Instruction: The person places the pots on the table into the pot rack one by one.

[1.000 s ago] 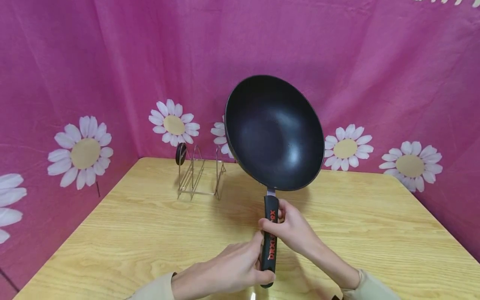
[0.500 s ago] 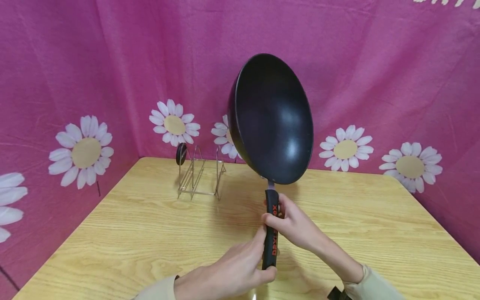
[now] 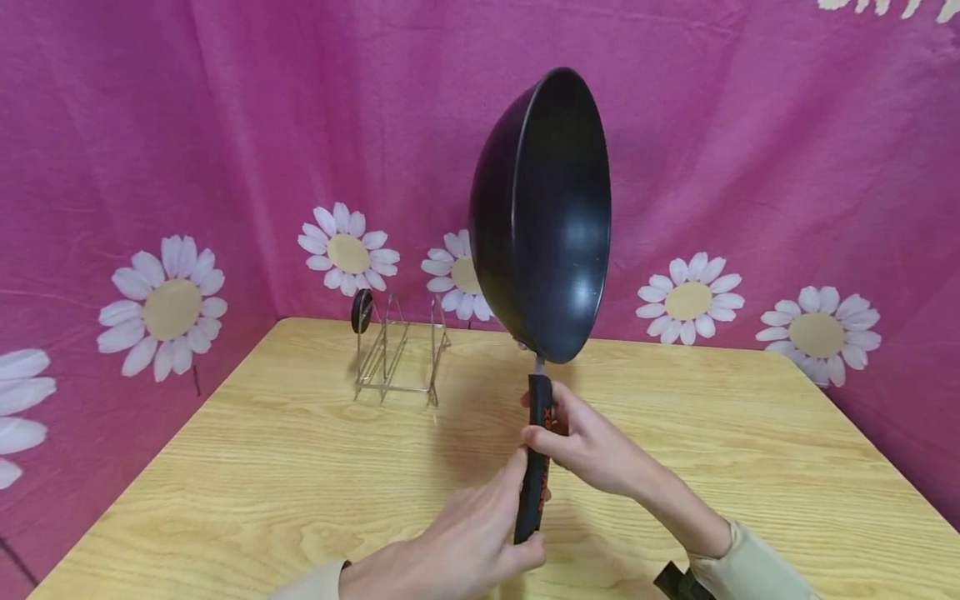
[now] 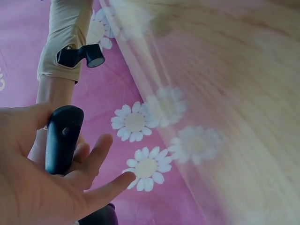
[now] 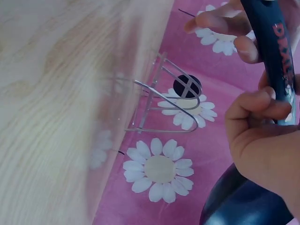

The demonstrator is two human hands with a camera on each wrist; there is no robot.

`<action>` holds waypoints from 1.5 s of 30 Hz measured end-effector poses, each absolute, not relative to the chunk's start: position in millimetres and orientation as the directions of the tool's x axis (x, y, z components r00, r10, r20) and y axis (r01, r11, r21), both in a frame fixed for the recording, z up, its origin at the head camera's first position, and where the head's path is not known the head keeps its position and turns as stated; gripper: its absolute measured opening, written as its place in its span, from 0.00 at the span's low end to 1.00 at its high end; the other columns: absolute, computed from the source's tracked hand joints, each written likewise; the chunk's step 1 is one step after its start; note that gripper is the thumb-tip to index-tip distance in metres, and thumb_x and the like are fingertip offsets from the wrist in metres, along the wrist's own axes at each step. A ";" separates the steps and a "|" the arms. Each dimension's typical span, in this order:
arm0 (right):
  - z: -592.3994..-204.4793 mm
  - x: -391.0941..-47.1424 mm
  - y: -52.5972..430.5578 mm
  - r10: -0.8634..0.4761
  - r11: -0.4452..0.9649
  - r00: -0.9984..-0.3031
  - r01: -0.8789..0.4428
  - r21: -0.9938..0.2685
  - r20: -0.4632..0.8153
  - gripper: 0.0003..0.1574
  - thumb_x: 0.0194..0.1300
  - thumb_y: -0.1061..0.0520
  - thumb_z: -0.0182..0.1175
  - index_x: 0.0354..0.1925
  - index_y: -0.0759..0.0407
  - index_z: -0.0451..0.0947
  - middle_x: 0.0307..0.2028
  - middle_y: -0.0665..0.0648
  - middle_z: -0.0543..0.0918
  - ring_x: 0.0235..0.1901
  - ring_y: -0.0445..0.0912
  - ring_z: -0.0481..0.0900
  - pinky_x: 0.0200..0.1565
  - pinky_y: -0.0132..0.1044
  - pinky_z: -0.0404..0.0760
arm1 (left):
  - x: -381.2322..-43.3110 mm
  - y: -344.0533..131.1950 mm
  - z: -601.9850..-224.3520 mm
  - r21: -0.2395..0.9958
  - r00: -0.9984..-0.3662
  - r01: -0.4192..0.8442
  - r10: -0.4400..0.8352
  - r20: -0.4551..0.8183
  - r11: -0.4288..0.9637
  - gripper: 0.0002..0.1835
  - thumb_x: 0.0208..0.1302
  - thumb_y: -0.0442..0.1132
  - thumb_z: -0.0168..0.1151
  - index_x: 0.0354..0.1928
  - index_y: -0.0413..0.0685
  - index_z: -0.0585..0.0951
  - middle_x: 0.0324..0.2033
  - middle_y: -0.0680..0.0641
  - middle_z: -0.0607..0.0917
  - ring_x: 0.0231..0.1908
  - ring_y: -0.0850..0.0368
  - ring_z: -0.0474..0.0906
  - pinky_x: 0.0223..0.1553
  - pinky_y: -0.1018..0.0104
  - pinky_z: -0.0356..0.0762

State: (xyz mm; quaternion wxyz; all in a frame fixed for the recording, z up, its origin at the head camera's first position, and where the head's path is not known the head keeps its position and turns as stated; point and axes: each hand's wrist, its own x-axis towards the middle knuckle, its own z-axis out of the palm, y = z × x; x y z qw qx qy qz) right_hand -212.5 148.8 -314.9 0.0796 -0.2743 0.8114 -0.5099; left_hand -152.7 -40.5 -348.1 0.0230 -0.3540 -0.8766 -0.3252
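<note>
A deep black wok is held up above the table in the head view, bowl at the top and handle pointing down. Its bowl is turned partly sideways, so both the outer wall and the inside show. Red lettering runs along the black handle. My right hand grips the handle's upper part, just below the metal neck. Lower down, my left hand holds the handle near its end. In the left wrist view the handle's end lies between thumb and fingers, with some fingers stretched away from it.
A wire rack stands on the wooden table at the back left. A round black disc sits at its left side. A pink curtain with white daisies hangs behind and along the sides.
The wok has turned about its handle, its opening swinging toward the right, and tilted more upright, so its outer wall shows more. Both hands have stayed on the handle.
</note>
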 end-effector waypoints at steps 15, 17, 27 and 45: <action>-295.5 -215.0 132.8 -0.649 0.252 -0.736 -0.449 -0.857 0.195 0.26 0.71 0.59 0.58 0.61 0.67 0.63 0.30 0.56 0.79 0.27 0.43 0.75 0.29 0.35 0.73 | -147.8 -56.8 -340.2 0.410 -0.732 0.680 0.539 0.416 0.608 0.44 0.60 0.46 0.66 0.73 0.49 0.54 0.40 0.57 0.74 0.24 0.69 0.69 0.21 0.77 0.64; -293.3 -215.2 131.2 -0.652 0.254 -0.732 -0.456 -0.853 0.197 0.26 0.71 0.59 0.58 0.61 0.66 0.63 0.30 0.55 0.78 0.25 0.42 0.73 0.27 0.34 0.72 | -146.8 -57.9 -337.3 0.398 -0.736 0.675 0.536 0.413 0.621 0.43 0.60 0.46 0.65 0.73 0.48 0.54 0.39 0.57 0.74 0.23 0.70 0.67 0.20 0.76 0.63; -290.3 -219.9 124.7 -0.682 0.236 -0.707 -0.454 -0.859 0.187 0.27 0.72 0.59 0.58 0.64 0.65 0.63 0.24 0.52 0.72 0.17 0.40 0.66 0.21 0.33 0.68 | -142.9 -66.3 -334.9 0.276 -0.700 0.684 0.500 0.511 0.675 0.43 0.56 0.45 0.68 0.70 0.40 0.60 0.42 0.54 0.79 0.21 0.69 0.69 0.18 0.77 0.59; -279.8 -222.6 109.5 -0.765 0.119 -0.599 -0.495 -0.861 0.238 0.29 0.75 0.57 0.53 0.66 0.68 0.59 0.33 0.61 0.80 0.18 0.46 0.76 0.24 0.42 0.80 | -141.7 -81.9 -330.4 0.167 -0.582 0.691 0.404 0.706 0.703 0.46 0.48 0.45 0.73 0.70 0.36 0.66 0.45 0.53 0.85 0.24 0.69 0.73 0.18 0.80 0.62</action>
